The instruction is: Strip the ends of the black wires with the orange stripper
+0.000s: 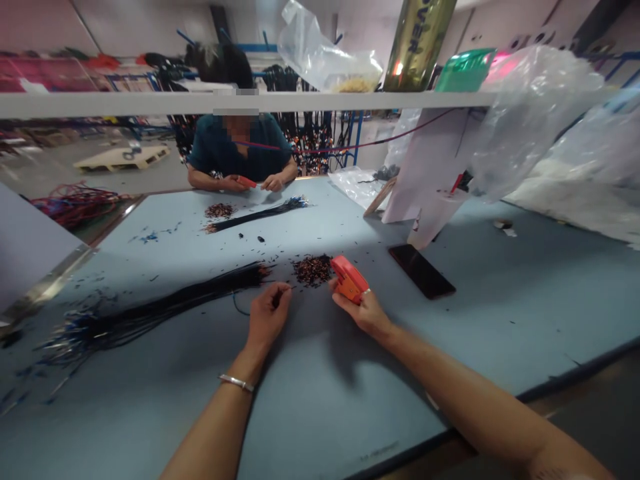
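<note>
My left hand (269, 313) is closed in a pinch on a thin black wire (240, 307); a short curve of it shows left of the fingers, and the rest is mostly hidden. My right hand (367, 310) is wrapped round a red-and-orange wire stripper (347, 277), whose jaws point up and left. Between the two hands, slightly beyond them, lies a pile of small dark and coppery offcuts (313, 269). To the left stretches a bundle of black wires (175, 303), its near-left ends fanned out with blue and pale tips.
Across the blue-grey table (320, 427) a co-worker (243, 143) holds a red tool beside another wire bundle (255, 215). A dark phone (423, 270) lies at right, near a white holder (435, 217). Overhead runs a shelf (150, 103); a plastic bag (530, 127) hangs at right.
</note>
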Tool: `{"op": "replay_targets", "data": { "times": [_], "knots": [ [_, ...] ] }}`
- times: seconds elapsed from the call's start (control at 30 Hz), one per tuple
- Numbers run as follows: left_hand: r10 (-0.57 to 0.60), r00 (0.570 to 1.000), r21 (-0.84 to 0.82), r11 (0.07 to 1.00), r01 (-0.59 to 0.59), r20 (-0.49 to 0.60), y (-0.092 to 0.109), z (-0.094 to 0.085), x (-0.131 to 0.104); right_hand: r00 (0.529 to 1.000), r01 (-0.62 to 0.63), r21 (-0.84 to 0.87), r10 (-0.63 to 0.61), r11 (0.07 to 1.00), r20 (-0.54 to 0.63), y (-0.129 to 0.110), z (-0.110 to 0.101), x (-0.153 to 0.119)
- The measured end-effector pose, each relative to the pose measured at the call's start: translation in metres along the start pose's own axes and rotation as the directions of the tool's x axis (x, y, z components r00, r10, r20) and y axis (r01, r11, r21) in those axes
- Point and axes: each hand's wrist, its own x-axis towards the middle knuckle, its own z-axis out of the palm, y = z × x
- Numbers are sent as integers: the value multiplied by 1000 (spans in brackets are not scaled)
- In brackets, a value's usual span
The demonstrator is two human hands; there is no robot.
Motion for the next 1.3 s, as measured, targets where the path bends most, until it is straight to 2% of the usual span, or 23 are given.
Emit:
{"op": "replay_targets", "data": {
  "times": [0.13, 0.23, 0.43, 0.57, 0.8, 0.93, 1.13, 1.3],
  "knots": [
    [61, 997, -47, 997, -63, -47, 0, 0, -3, 993, 101, -126, -109, 987, -55, -4, -2, -2],
    [66, 996, -1, 998, -66, -59, -1, 1, -3, 982, 158, -270, -179, 950, -56, -9, -6, 0],
    [43, 998, 64, 997, -40, -38, 0, -1, -2, 979, 196, -509, -194, 838, 59, -10, -9, 3],
    [39, 999, 44, 998, -37, -28, 3, -2, -2, 971, 231, -665, -216, 710, 107, -10, -10, 2],
    [31, 999, -49, 998, -32, -17, 6, -4, -4, 946, 307, -748, -278, 589, 170, -11, -14, 3],
    [-16, 1000, -119, 993, 15, -5, 10, -2, -9, 945, 311, -756, -270, 575, 184, -8, -12, 4],
    [-142, 989, -288, 946, 149, 46, 12, 2, -14, 945, 303, -738, -291, 603, 151, -4, -11, 5],
    [-121, 993, -206, 972, 116, -9, 12, 2, -14, 949, 282, -668, -301, 689, 91, -12, -11, 6]
  ]
}}
